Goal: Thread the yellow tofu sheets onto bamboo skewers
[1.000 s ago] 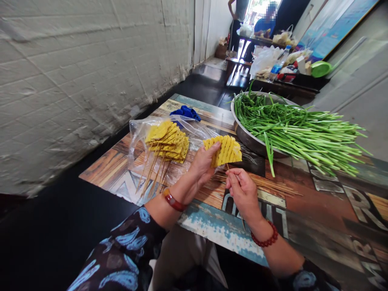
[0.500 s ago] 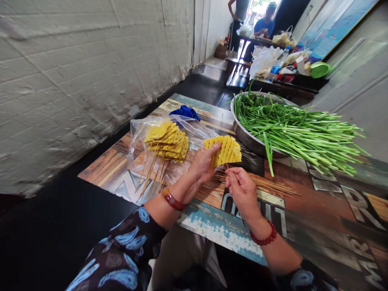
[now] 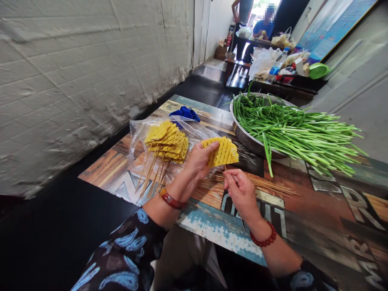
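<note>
My left hand (image 3: 200, 159) holds a flat yellow slice with scored ridges (image 3: 223, 152), its thumb lying across the face. Below it, my right hand (image 3: 240, 186) pinches a thin wooden skewer (image 3: 225, 167) whose upper end meets the slice's lower edge; how deep it sits inside is hidden. To the left, a pile of similar yellow slices on skewers (image 3: 167, 140) rests on a clear plastic bag (image 3: 135, 135), the sticks pointing toward me. Loose skewers (image 3: 274, 185) lie on the table behind and right of my right hand.
A metal basin (image 3: 242, 135) heaped with long green stalks (image 3: 291, 125) stands at the table's right, the stalks overhanging its rim. A blue cloth (image 3: 185, 113) lies behind the bag. Farther back are a cluttered table with a bottle (image 3: 277, 66), and two people near a bright doorway.
Both hands have shifted very slightly left with the slice and skewer. The grips look the same, and the pile and basin stay in place.
</note>
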The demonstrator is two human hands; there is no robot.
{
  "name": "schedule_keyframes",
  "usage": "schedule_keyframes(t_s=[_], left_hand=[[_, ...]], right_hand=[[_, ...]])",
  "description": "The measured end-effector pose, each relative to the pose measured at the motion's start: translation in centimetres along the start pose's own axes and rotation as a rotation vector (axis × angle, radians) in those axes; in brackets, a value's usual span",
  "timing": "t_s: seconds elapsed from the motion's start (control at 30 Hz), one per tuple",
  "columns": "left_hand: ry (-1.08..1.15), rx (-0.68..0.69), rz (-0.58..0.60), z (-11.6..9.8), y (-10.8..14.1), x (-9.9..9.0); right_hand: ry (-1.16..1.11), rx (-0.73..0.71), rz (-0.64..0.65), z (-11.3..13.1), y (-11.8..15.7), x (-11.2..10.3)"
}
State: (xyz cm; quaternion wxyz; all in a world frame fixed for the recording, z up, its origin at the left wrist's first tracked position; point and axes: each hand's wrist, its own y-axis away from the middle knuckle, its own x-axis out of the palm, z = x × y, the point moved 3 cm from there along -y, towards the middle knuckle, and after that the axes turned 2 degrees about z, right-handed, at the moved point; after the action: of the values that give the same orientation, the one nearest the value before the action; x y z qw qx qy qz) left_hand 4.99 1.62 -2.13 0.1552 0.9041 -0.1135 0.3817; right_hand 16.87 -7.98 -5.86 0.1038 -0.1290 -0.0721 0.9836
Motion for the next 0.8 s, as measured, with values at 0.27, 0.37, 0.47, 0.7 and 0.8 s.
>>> schedule_keyframes(t_s=[0.27,0.37,0.47,0.7,0.8], left_hand=[[0.039,0.005,-0.070,0.14,-0.02,-0.07],[0.042,0.000,-0.077,0.12,-0.03,-0.11],[0.049,-0.003,-0.074,0.02,0.01,0.01],[0.066,-0.023,-0.063,0.09,0.00,0.25],[0.061,-0.025,-0.046,0.27,-0.08,0.14]], right_hand=[[-0.007,-0.001,0.010,0.13,0.11,0.02],[-0.013,-0.005,0.009,0.07,0.14,0.00],[-0.016,-0.004,0.005,-0.05,0.17,-0.02],[-0.001,-0.014,0.003,0.03,0.11,-0.04],[-0.002,-0.011,-0.010,0.08,0.03,-0.04]])
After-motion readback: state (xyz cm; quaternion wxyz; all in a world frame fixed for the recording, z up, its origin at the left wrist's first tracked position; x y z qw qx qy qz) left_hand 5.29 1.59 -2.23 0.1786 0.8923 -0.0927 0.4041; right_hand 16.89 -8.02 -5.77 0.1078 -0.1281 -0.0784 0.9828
